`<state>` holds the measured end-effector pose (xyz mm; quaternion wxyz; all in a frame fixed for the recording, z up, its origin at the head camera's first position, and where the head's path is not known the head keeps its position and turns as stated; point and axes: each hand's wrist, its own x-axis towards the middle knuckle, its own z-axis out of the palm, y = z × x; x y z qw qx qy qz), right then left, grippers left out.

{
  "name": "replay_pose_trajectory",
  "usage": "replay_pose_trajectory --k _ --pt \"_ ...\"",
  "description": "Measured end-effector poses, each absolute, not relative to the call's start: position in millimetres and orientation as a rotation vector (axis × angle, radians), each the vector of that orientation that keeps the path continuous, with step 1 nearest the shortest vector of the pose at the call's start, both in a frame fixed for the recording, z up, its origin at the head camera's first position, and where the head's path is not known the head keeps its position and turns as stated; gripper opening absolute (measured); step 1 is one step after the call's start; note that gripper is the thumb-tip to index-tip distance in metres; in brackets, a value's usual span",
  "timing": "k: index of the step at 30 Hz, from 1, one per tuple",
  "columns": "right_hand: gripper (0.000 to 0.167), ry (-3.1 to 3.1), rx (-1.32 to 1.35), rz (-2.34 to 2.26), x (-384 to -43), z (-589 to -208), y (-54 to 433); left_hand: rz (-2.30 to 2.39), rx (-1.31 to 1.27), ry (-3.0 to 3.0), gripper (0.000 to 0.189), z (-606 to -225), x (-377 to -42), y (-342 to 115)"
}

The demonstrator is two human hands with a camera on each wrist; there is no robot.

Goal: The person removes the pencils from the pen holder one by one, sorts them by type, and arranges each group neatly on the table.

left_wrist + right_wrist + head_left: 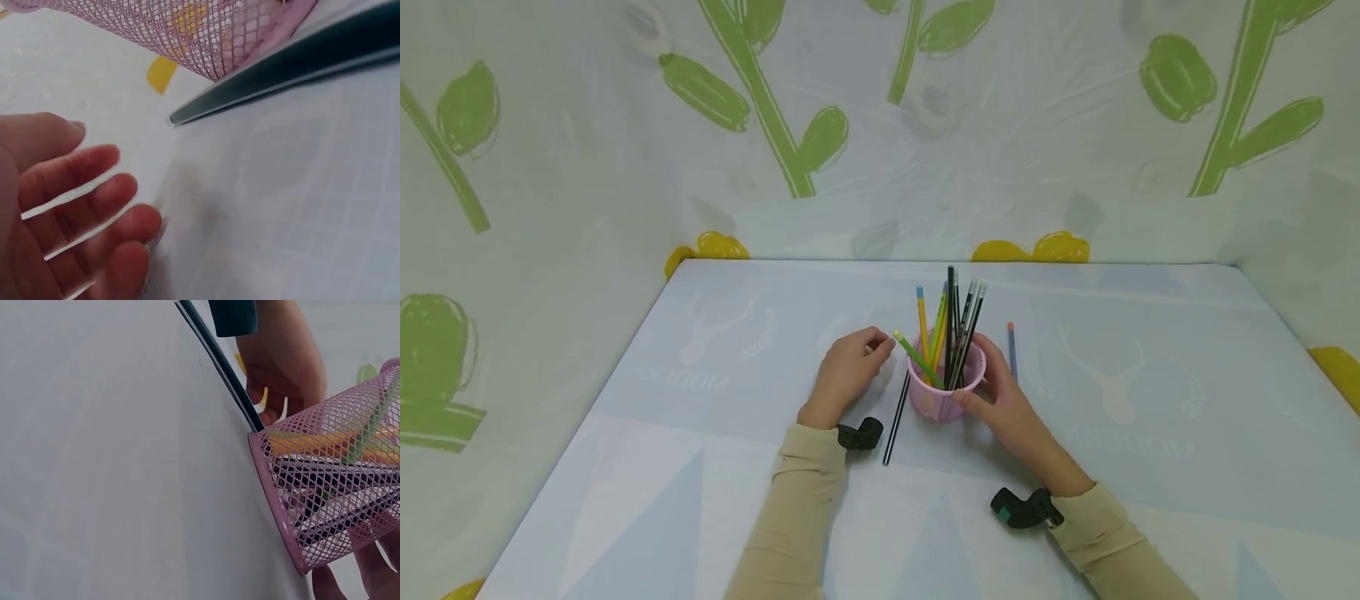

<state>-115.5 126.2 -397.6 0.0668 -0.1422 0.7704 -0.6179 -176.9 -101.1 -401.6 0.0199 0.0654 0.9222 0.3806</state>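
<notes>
**Currently, the right hand (1002, 408) grips a round pink mesh cup (934, 407); the left hand (847, 367) is empty**

On my feed, the cup is mouth up near the middle of the desk (1187, 508), which has a white and pale-blue patterned top; I can't tell whether its base sits flat. I see the right fingers clamped round its right side, with the thumb by the near rim. Across from it, the left fingers are loosely bent and apart from the thumb, just beside a slim green pencil (914, 356) that leans out over the cup's left rim; I can't tell whether they touch it. I also make out a yellow pencil with a blue end (922, 318) and several thin black pencils (967, 329) inside. One long black pencil with a pale stripe (895, 425) lies just left of the cup, and a blue pencil with an orange end (1012, 352) lies beyond the right hand.
</notes>
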Motion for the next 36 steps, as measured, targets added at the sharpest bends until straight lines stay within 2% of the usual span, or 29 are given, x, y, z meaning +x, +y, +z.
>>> replay_pose_trajectory --k 6,17,22,28,36 --pt "0.071 2.319 -0.462 -1.884 -118.5 -404.2 128.0 1.452 0.289 2.765 0.022 -398.6 -178.9 -99.3" --pt "0.071 2.313 -0.45 -1.892 -115.6 -395.3 125.6 1.789 0.516 2.445 0.036 -386.8 -176.0 -96.4" --pt "0.072 2.324 -0.461 -1.883 -119.6 -406.7 128.5 1.839 0.596 2.264 0.028 -372.8 -169.3 -95.6" --pt "0.072 2.294 -0.448 -1.905 -118.2 -401.7 128.2 1.866 0.654 2.188 0.026 -355.3 -159.8 -93.8" --pt "0.07 2.291 -0.448 -1.891 -108.7 -378.1 122.3 1.874 0.631 2.172 0.029 -372.1 -169.3 -92.9"
